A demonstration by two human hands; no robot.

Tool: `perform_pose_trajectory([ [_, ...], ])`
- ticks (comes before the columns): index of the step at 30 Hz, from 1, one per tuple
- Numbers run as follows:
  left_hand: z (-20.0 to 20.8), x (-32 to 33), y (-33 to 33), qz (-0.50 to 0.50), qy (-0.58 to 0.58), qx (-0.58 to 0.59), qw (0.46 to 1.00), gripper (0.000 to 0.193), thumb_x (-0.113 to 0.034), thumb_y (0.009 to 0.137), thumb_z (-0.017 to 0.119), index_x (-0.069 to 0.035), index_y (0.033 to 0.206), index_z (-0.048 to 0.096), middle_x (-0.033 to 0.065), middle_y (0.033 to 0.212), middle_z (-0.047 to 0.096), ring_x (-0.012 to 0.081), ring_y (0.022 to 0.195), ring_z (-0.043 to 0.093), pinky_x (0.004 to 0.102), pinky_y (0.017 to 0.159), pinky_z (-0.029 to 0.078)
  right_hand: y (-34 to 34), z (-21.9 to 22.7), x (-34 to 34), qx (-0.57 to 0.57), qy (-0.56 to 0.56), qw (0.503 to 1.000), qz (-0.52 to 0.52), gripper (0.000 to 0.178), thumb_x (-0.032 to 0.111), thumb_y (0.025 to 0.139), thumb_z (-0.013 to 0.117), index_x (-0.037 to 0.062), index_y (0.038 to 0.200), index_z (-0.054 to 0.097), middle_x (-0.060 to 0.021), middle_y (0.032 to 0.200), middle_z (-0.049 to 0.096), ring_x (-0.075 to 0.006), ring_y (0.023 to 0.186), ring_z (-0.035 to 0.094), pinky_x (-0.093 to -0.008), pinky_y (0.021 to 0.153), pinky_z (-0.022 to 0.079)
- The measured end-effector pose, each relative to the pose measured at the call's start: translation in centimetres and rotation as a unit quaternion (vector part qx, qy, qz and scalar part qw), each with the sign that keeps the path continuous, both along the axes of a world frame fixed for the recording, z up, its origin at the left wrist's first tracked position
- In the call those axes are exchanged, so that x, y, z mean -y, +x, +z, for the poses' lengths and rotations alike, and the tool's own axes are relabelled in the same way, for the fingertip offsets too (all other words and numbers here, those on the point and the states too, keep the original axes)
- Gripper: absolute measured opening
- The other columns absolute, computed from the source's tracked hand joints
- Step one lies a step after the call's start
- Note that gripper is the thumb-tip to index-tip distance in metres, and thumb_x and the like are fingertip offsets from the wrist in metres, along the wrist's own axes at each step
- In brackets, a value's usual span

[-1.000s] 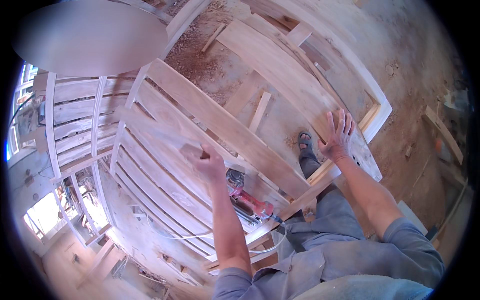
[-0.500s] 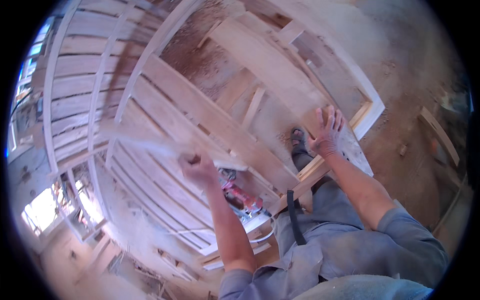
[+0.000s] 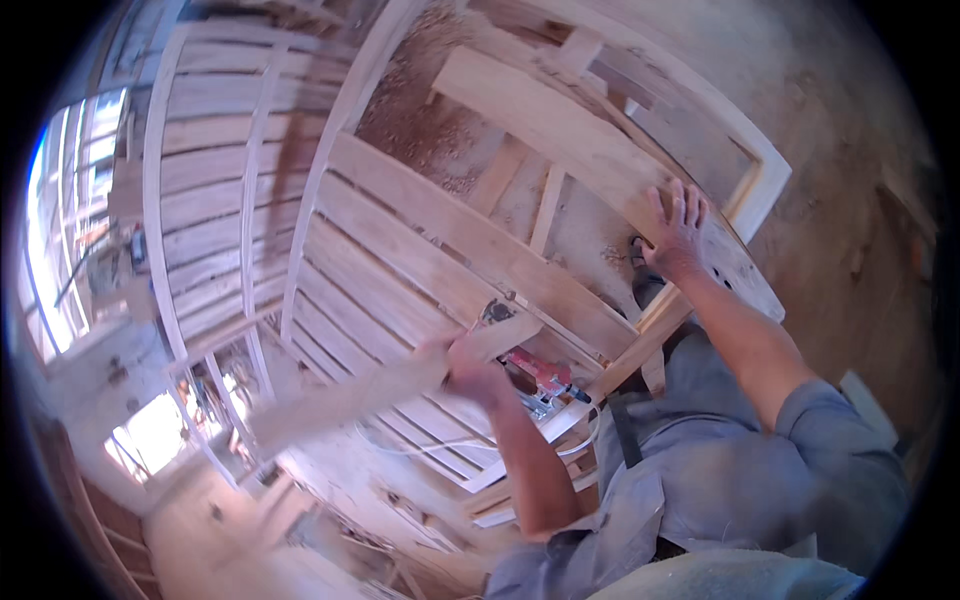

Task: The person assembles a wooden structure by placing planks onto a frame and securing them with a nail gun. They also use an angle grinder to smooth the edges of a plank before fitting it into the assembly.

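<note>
My left hand (image 3: 474,372) is closed around a long pale wooden board (image 3: 345,400), holding it above a slatted wooden frame (image 3: 375,300). The board's far-left end is smeared by motion. My right hand (image 3: 680,238) lies with spread fingers on a wide wooden plank (image 3: 570,135), near that plank's close end. Beneath the held board's right end, a red power tool (image 3: 540,370) with a pale cord rests on the frame, partly covered.
A second slatted panel (image 3: 208,180) stretches away at the left. A pale frame corner (image 3: 765,185) juts out right of my right hand. Loose wood strips (image 3: 548,210) lie between the plank and the slats. A wood piece (image 3: 908,208) lies on the dusty floor at right.
The board in my left hand, earlier a thin blurred streak, now shows its broad face and slants down to the left. My right hand stays on the plank. The whole view has shifted.
</note>
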State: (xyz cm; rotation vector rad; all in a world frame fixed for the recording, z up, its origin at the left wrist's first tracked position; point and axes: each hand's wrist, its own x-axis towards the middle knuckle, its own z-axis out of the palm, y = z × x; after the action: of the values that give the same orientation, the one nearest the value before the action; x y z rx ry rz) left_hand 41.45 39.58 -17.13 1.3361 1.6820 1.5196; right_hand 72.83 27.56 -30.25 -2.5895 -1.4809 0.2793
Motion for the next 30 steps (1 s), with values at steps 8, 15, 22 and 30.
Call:
perform_pose_trajectory([
  [8,21.4,-7.5,2.9,-0.044,-0.005,0.066,0.997,0.041,0.007,0.083,0.061,0.007,0.121,0.048,0.0108,0.093,0.063,0.0241,0.079,0.064,0.0367,0.072,0.054,-0.1,1.7,0.1,-0.036,-0.025,0.999,-0.001,0.111,0.031,0.064,0.085,0.0173,0.156,0.025,-0.0245,0.157,0.019,-0.0523,0.141,0.021,-0.0648,0.115,0.018],
  [15,9.8,-2.7,5.4,-0.003,-0.260,0.253,0.932,0.047,0.009,0.080,0.063,0.006,0.122,0.041,0.0178,0.093,0.060,0.0259,0.069,0.063,0.0384,0.062,0.056,0.5,3.3,-0.2,-0.097,-0.094,0.991,0.002,0.099,0.020,0.067,0.078,0.0151,0.154,0.029,-0.0264,0.154,0.023,-0.0518,0.140,0.024,-0.0618,0.112,0.026],
  [22,0.0,-3.9,-0.2,0.020,-0.376,0.250,0.892,0.038,0.009,0.080,0.060,0.010,0.116,0.047,0.0183,0.089,0.061,0.0268,0.069,0.064,0.0385,0.064,0.056,12.2,3.8,0.7,-0.214,-0.011,0.972,-0.093,0.042,0.014,0.079,0.064,0.0051,0.120,0.057,-0.0222,0.107,0.061,-0.0324,0.104,0.059,-0.0423,0.087,0.048],
  [30,-7.7,-12.5,-9.2,0.024,-0.406,0.280,0.870,0.022,0.007,0.083,0.059,0.007,0.106,0.058,0.0171,0.090,0.064,0.0296,0.080,0.066,0.0424,0.069,0.057,12.0,3.0,-2.3,-0.269,0.093,0.945,-0.163,0.030,0.029,0.086,0.069,0.0003,0.077,0.070,-0.0040,0.062,0.063,-0.0113,0.059,0.056,-0.0353,0.056,0.045],
])
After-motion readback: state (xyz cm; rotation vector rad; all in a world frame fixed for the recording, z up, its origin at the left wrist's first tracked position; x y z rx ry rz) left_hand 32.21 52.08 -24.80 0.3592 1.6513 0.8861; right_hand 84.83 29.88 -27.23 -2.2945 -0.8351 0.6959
